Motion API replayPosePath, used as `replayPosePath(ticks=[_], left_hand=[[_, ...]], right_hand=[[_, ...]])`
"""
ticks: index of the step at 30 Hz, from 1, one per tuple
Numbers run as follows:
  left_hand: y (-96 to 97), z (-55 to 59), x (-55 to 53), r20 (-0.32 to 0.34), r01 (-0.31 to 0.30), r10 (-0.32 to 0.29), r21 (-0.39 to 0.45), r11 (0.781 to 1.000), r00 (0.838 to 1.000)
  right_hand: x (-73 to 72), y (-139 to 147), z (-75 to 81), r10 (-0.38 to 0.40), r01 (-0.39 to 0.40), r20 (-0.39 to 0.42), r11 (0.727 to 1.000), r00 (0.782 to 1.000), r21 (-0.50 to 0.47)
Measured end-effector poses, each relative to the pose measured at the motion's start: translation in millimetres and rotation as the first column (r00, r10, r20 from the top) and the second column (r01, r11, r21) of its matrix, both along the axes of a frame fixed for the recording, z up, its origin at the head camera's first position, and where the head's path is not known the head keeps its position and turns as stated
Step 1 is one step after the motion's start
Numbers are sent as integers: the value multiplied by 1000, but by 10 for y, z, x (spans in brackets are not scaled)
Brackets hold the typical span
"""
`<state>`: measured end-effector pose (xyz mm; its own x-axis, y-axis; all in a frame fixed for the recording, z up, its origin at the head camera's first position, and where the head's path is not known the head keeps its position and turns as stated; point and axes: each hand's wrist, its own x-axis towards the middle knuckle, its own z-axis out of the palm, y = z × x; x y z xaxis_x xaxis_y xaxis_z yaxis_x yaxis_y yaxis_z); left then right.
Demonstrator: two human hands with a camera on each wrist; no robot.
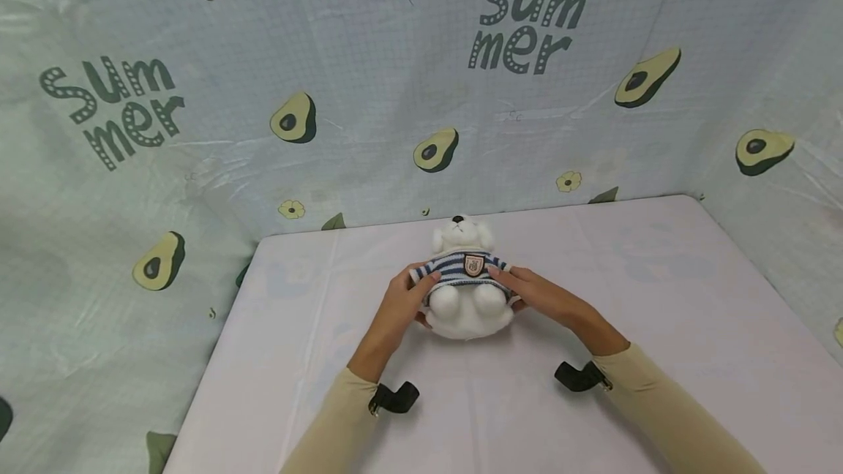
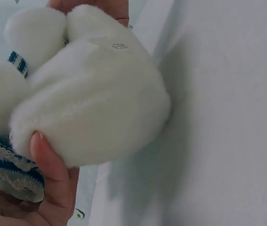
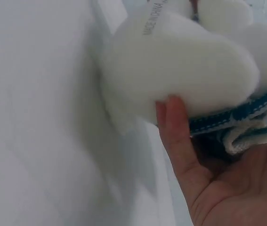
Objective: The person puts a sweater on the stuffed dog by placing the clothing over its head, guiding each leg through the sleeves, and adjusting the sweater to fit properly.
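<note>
A white plush bear (image 1: 464,313) in a blue-and-white striped knit sweater (image 1: 451,267) with a shield-shaped badge (image 1: 474,265) faces upward, its dark nose toward the back wall. My left hand (image 1: 403,297) grips its left side in the head view, thumb over the sweater and fingers beneath. On the opposite side my right hand (image 1: 536,292) holds it the same way, thumb near the badge. Both wrist views show the fluffy underside (image 2: 100,94) close over the tabletop, with fingertips pressed into the fur. A printed label (image 3: 154,18) shows on the bear in the right wrist view.
The table has a pale pinkish-white cover (image 1: 316,357). A curtain (image 1: 369,57) printed with avocados and "summer" lettering hangs along the back and sides. Black wrist-camera mounts (image 1: 397,397) stick out from both sleeves over the table.
</note>
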<state>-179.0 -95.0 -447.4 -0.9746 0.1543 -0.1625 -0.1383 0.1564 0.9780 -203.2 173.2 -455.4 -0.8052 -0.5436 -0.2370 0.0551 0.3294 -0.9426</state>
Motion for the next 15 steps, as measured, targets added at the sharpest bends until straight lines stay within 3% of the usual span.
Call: replayPosePath(ticks=[9, 15], left_hand=[[-51, -63, -43, 60, -68, 69, -19, 998, 996], [-58, -67, -60, 33, -94, 95, -37, 995, 995]], right_hand=[[31, -54, -49, -39, 39, -13, 999, 999, -30], [39, -65, -43, -114, 117, -75, 993, 991, 27]])
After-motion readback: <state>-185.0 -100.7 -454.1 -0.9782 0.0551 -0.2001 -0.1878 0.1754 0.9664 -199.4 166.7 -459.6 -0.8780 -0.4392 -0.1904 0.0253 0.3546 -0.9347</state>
